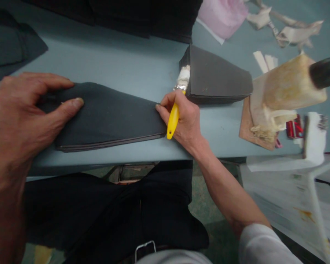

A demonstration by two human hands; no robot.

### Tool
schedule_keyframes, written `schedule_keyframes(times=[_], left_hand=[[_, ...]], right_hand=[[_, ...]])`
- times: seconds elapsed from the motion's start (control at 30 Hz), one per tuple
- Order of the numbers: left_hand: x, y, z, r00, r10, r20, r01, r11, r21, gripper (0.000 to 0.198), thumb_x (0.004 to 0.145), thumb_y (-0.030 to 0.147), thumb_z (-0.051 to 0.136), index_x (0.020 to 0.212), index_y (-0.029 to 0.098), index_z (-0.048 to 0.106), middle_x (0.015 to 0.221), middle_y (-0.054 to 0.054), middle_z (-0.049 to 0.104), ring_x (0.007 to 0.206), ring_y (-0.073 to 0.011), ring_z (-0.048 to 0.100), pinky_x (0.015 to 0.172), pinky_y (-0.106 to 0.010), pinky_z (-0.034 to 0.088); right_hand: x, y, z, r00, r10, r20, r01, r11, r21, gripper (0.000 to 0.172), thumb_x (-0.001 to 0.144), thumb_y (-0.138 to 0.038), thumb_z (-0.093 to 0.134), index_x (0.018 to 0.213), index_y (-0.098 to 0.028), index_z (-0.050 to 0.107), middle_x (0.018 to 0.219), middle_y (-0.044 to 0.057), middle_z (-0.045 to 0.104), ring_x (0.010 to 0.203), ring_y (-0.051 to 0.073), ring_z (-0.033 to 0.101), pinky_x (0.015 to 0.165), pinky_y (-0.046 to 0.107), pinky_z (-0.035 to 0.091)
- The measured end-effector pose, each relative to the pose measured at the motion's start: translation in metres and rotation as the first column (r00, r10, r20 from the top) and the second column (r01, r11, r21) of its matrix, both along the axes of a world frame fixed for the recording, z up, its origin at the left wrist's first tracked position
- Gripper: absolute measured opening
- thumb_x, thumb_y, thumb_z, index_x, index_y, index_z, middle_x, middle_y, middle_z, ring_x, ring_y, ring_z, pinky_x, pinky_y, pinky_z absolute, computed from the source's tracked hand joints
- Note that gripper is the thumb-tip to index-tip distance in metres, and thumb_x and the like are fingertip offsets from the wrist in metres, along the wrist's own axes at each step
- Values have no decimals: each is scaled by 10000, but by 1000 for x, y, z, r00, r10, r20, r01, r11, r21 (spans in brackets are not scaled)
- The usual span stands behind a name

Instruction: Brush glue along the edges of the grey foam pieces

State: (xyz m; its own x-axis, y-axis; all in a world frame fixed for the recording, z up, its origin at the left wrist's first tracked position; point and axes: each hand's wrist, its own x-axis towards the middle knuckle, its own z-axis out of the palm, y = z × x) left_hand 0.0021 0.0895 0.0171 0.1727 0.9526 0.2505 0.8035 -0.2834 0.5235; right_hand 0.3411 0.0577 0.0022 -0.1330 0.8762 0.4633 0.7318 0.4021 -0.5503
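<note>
A small stack of dark grey, tapered flat pieces (110, 113) lies near the table's front edge. My left hand (30, 113) grips its wide end, the thumb on top and the index finger along the far edge. At the narrow end, my right hand (185, 119) pinches the corner with thumb and fingertip. That same hand holds a paintbrush (173, 119) with a yellow handle, its white-coated bristles pointing away from me. The bristles are close to a thicker stack of similar grey pieces (218, 75); whether they touch it I cannot tell.
A stained, yellowish plastic container (288, 84) stands at the right, near a dark cylindrical object (326, 71). Pale scraps (297, 33) and a pink sheet (225, 16) lie behind. Large black stacks (121, 16) line the back; dark pieces (11, 44) lie at the left.
</note>
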Motion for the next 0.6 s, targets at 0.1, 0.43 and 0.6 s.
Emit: schedule_keyframes(times=[0.1,0.43,0.6], left_hand=[[4,0,3,1000,17,-9,-17,1000,10,559,989,630,667,1405,265,751,1467,-54,745,1461,-357,640,1343,-574,421],[9,3,7,999,-5,-48,9,997,72,785,969,763,533,1337,114,777,1356,-145,782,1377,-392,690,1267,-602,463],[11,0,9,997,77,-31,-75,995,68,831,948,814,468,1397,174,751,1332,-120,769,1259,-360,730,1142,-604,553]], right_hand=[[0,-1,0,1000,-8,6,8,1000,10,87,1052,-294,678,1016,-254,610,934,-8,717,844,166,681,790,303,544],[0,0,-1,999,34,18,-35,998,53,45,1042,-218,674,1026,-241,637,902,-19,718,795,157,689,749,294,507],[0,2,-4,999,47,-19,-45,995,85,56,1038,-208,665,1012,-242,629,900,-24,721,798,155,689,745,292,498]])
